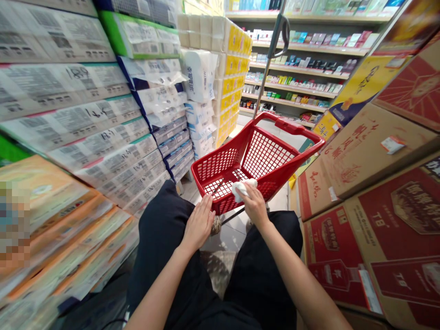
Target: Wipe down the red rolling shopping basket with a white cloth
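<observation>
A small red plastic shopping cart (220,156) with a grid basket stands in front of my knees. My right hand (253,204) holds a crumpled white cloth (244,188) against the near right part of the basket rim. At the near left corner, my left hand (201,220) rests on the rim with its fingers stretched out and nothing in them. The basket's grid floor shows between the two hands. The cart's red handle (292,127) is at the far right side.
Stacked tissue packs (113,137) line the left side, with orange packs (68,229) nearer me. On the right are piled cardboard boxes (364,151). Shelves of small goods (302,64) stand at the back, and a grey pole (270,68) rises behind the cart.
</observation>
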Available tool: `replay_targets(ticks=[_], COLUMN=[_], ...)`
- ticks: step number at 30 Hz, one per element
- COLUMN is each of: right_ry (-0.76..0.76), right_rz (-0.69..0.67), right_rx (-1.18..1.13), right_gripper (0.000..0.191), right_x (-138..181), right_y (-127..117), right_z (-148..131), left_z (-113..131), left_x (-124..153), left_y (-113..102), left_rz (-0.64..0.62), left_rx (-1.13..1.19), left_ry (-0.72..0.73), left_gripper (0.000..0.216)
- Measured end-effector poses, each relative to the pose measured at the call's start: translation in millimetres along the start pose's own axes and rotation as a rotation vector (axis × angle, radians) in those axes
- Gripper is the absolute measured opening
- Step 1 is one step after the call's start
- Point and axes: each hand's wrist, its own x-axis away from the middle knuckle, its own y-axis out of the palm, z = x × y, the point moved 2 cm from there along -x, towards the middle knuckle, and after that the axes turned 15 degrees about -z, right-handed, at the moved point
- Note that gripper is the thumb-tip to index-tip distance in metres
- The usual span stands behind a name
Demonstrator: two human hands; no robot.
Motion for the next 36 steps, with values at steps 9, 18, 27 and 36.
replay_targets(ticks=[9,18,27,36], right_ry=[0.172,0.181,0.045,-0.171], right_rz=[-0.101,-0.074,-0.044,-0.095], right_rx=[0.056,-0.031,-0.070,-0.027], right_gripper=[0.055,0.056,0.054,0.048], right_x=[-8.5,-11.6,-12.4,-11.3], right_y=[-27.8,-15.7,18.5,19.0], right_z=[41.1,33.7,-62.2,-47.7], left_z=[-2.1,-1.7,-0.5,-0.7], left_x=[-1.7,-2.1,-2.6,-1.6], left_y=[3.4,3.3,3.7,0.2], left_rz=[0.009,0.017,0.015,-0.007], left_rx=[0.008,0.020,0.013,0.011], left_ry=[0.006,0.018,0.012,0.006], left_gripper=[0.055,0.056,0.055,0.054])
